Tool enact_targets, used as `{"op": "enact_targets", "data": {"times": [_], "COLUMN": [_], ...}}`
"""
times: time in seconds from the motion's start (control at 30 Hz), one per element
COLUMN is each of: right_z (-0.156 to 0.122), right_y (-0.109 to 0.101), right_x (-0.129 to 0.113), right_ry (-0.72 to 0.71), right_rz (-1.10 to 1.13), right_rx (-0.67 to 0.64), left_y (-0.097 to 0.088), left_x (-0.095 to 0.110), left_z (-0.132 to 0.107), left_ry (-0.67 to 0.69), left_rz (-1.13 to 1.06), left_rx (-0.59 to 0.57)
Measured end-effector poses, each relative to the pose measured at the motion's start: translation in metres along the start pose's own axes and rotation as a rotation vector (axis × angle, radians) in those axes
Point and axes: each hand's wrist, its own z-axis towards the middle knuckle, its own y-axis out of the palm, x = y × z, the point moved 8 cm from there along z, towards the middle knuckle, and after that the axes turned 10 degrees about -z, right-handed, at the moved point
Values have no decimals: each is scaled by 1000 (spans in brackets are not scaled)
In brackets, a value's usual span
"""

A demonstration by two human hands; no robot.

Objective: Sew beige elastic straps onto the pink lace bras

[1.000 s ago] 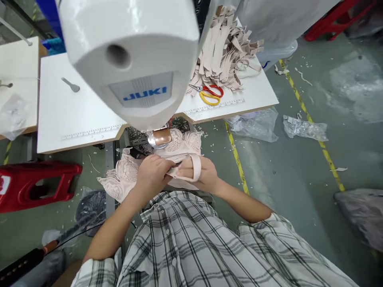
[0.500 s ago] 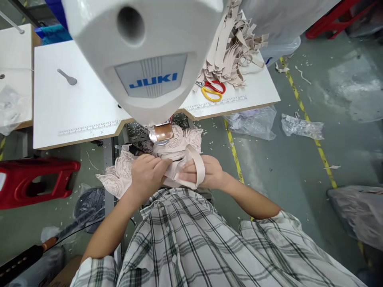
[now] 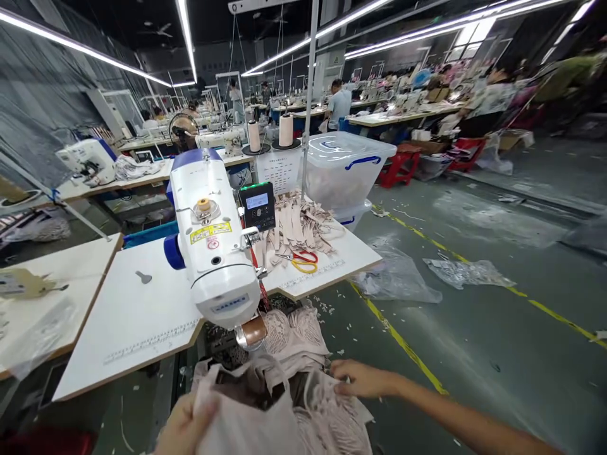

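Observation:
My left hand (image 3: 186, 422), low in the view and slightly smeared, is closed on the plain fabric side of a pale pink lace bra (image 3: 246, 420). Thumb and fingers of my right hand (image 3: 360, 379) grip the far edge of the same bra, near its lace cup. The bra is spread open between both hands. Just beyond it, more pale pink lace bras (image 3: 296, 335) lie stacked beneath the head of a white sewing machine (image 3: 225, 291). Its brown-tinted guard (image 3: 253, 330) covers the needle area, so the needle is hidden.
Red-and-yellow scissors (image 3: 304, 261) and a heap of beige strips (image 3: 298, 224) lie on the white sewing table (image 3: 152, 309). A control panel (image 3: 257, 206) stands behind. A clear lidded bin (image 3: 344, 167) stands at the back right. Plastic bags (image 3: 398, 278) lie on the floor.
My view has tilted up to show the workshop. My hands have moved apart; the beige band loop at my right hand no longer shows, and the bra is now lifted and spread between them.

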Motion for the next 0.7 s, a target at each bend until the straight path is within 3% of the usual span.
{"op": "enact_targets", "data": {"times": [0.07,0.13,0.17,0.2,0.23,0.27,0.33,0.37,0.43,0.5,0.57,0.63,0.7], "right_z": [0,2,3,3,5,6,11,13,19,32,50,82,124], "right_y": [-15,-24,-24,-21,-19,-19,-26,-29,-44,-85,-154,-214,-260], "right_x": [-20,-43,-54,-66,-80,-96,-129,-140,-141,-114,-79,-63,-55], "right_ry": [12,67,104,134,134,91,-75,-154,-207,-59,252,367,433], "right_rz": [154,472,655,808,888,884,688,552,284,26,-241,-314,-359], "right_rx": [109,270,357,435,489,518,465,386,246,299,541,666,703], "left_y": [-13,-20,-12,10,41,78,138,157,173,171,168,168,172], "left_x": [-5,-1,6,11,11,8,-6,-13,-25,-33,-37,-34,-28], "left_z": [30,53,59,64,68,69,59,52,41,38,38,37,35], "left_ry": [16,85,186,281,332,320,175,102,13,-10,-6,12,36], "left_rz": [158,308,318,272,171,53,-142,-201,-257,-310,-349,-334,-285], "left_rx": [16,266,366,332,191,-32,-374,-478,-545,-503,-445,-414,-409]}}
